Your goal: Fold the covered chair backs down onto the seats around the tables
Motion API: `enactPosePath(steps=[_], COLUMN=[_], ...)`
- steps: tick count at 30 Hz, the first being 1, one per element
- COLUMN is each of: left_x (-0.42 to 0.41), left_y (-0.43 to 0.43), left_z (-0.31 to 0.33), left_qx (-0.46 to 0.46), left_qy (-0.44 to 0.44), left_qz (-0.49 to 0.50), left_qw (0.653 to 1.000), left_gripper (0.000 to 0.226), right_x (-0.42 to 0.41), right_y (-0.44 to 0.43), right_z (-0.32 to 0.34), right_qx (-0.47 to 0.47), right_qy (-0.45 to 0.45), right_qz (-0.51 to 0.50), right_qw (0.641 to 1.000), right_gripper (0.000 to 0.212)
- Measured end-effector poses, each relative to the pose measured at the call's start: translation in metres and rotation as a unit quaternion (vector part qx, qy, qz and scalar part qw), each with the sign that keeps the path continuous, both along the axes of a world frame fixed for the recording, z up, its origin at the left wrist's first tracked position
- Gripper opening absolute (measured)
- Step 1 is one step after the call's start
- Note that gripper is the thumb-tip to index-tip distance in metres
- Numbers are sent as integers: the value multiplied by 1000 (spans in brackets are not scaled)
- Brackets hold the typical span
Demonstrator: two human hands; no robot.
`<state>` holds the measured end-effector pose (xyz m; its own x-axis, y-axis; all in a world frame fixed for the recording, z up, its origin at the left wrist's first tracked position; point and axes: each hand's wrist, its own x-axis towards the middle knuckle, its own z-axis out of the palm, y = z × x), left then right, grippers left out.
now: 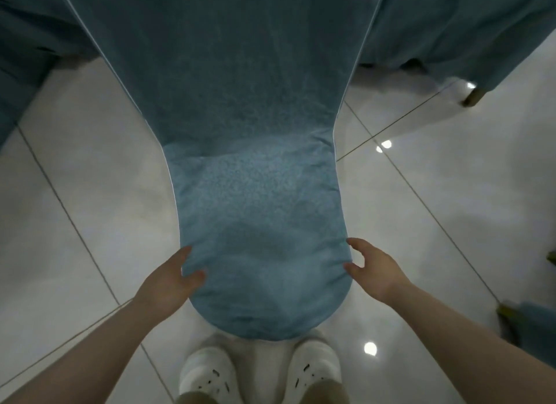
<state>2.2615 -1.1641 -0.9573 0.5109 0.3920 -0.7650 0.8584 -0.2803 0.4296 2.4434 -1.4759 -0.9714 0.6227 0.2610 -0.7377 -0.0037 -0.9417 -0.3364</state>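
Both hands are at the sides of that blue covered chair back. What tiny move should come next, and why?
Probably close the right hand onto its edge of the chair back. The left hand grips its side, thumb pressed into the fabric, while the right hand only just touches. The back is not folded yet, and it likely tips more evenly with both sides held.

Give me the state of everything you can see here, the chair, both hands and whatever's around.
chair back: covered in teal fabric, rounded top toward the person; folded or not, cannot tell.
left hand: grips the back's left edge, thumb on the fabric.
right hand: fingers curled at the right edge; grip unclear.
neighbouring chair: covered, one leg showing.
floor: glossy tiles, reflecting lights.
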Motion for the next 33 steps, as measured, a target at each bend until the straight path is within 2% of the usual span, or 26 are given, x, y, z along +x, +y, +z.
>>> enactPosePath(steps=[6,12,16,18,21,24,28,33], left_x=[-8,-17,-26,-27,-28,-31,-41,-57], left_y=[-2,7,11,8,9,12,18,13], left_z=[-75,-120,-139,-143,-146,-138,-101,-15], left_qx=[-9,30,-88,-147,-180,-176,-161,-177], left_qy=[-19,18,59,58,57,65,73,81], left_qz=[102,202,258,300,325,323,325,315], left_qw=[995,979,960,941,927,928,929,929], left_gripper=[59,58,57,53,46,46,56,71], right_x=[-3,0,7,10,13,11,-3,-22], right_y=[-6,-10,-8,-7,-4,-1,-1,-4], right_z=[-74,-117,-130,-134,-137,-128,-93,-7], right_qx=[-7,37,93,111,118,116,127,143], right_qy=[-1,23,62,91,126,142,136,91], right_qz=[-57,-174,-255,-285,-312,-322,-314,-302], right_qw=[998,984,960,948,934,929,931,938], right_gripper=[65,47,24,23,23,10,4,8])
